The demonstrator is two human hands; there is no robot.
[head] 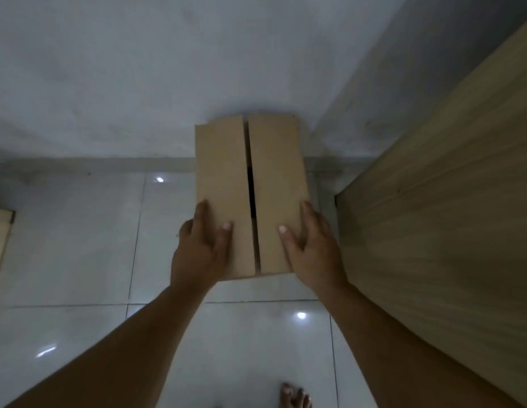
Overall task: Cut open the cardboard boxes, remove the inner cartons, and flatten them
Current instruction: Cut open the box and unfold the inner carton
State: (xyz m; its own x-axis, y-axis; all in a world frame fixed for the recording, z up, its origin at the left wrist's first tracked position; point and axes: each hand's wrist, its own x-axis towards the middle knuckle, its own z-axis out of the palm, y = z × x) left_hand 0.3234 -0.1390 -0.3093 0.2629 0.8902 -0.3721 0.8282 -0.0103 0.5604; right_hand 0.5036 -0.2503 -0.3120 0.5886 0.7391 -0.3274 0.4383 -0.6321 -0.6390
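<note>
box (274, 184): held above tiled floor (79, 245), top flaps parted by a slit | left hand (202, 248): grips left side, thumb on top | right hand (310, 248): grips right side

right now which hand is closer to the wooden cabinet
Right. The right hand grips the cardboard box's right side, next to the wooden cabinet; the left hand grips the box's far side.

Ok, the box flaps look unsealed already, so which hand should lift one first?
Probably the left hand: the flap under its thumb already sits slightly raised along the dark centre gap of the cardboard box. The right hand grips the other side and can steady it.
</note>
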